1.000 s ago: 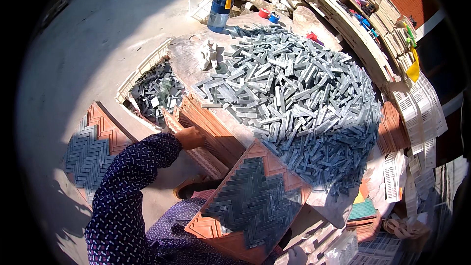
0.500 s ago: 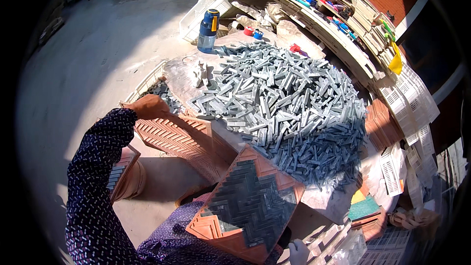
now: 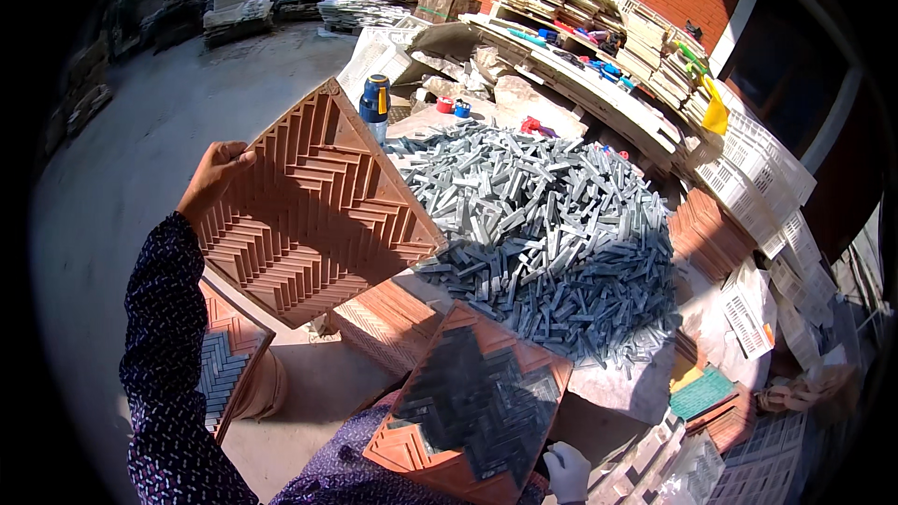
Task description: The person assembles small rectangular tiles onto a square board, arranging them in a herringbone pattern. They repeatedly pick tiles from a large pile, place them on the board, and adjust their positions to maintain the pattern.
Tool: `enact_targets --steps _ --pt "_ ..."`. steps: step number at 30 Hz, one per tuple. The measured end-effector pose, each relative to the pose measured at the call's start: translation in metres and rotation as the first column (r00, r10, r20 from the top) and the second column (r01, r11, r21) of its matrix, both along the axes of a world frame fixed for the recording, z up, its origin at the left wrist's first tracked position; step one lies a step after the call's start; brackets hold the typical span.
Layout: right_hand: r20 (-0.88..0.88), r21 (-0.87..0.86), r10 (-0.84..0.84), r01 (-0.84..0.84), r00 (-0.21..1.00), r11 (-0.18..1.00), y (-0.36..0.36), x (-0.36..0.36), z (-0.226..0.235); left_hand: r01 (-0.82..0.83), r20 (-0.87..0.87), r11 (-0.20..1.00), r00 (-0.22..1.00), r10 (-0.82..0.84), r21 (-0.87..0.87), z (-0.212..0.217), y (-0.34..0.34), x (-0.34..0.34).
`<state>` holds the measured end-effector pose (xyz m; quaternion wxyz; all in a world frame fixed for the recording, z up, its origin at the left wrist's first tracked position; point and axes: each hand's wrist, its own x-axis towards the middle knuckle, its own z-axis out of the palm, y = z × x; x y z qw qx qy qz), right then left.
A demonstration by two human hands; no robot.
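Note:
My left hand [image 3: 223,168] grips the upper left edge of a terracotta-coloured herringbone mould tray [image 3: 309,196], held up and tilted, its slots bare. Across my lap lies a similar tray [image 3: 482,402], its slots largely filled with dark grey stone strips; some slots at its lower left corner are bare. Beside that tray's lower right edge is my right hand [image 3: 567,472], in a white glove, with its fingers curled; what they hold, if anything, is hidden. Beyond the lap tray, a large heap of grey stone strips [image 3: 543,224] covers the worktop.
A stack of mould trays [image 3: 388,318] stands between the raised tray and my lap. At left, a tray with grey strips [image 3: 229,355] rests on a round support. A blue bottle [image 3: 374,103] stands behind the heap. White plastic crates [image 3: 748,187] line the right side.
My left hand has lifted the bare tray off the stack, up and to the left. The view has tilted upward. The tray on my lap stays there.

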<state>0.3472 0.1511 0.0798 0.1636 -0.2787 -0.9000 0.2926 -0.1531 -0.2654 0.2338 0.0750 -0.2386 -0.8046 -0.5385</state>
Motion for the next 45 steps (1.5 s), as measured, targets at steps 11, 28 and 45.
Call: enact_targets --steps 11,28,45 --pt "-0.335 -0.582 0.049 -0.248 0.941 0.775 -0.030 -0.065 -0.009 0.023 0.370 0.779 0.871 -0.324 0.626 -0.022 0.071 0.033" --pt "-0.354 -0.889 -0.226 -0.402 0.907 -0.220 0.004 -0.047 0.004 0.037 0.308 0.591 0.826 -0.472 0.806 -0.061 0.176 0.134" --pt "-0.628 -0.741 -0.409 -0.670 0.662 0.054 0.000 0.023 0.073 0.647 0.043 0.372 0.465 -0.884 0.665 -0.040 0.199 0.216"
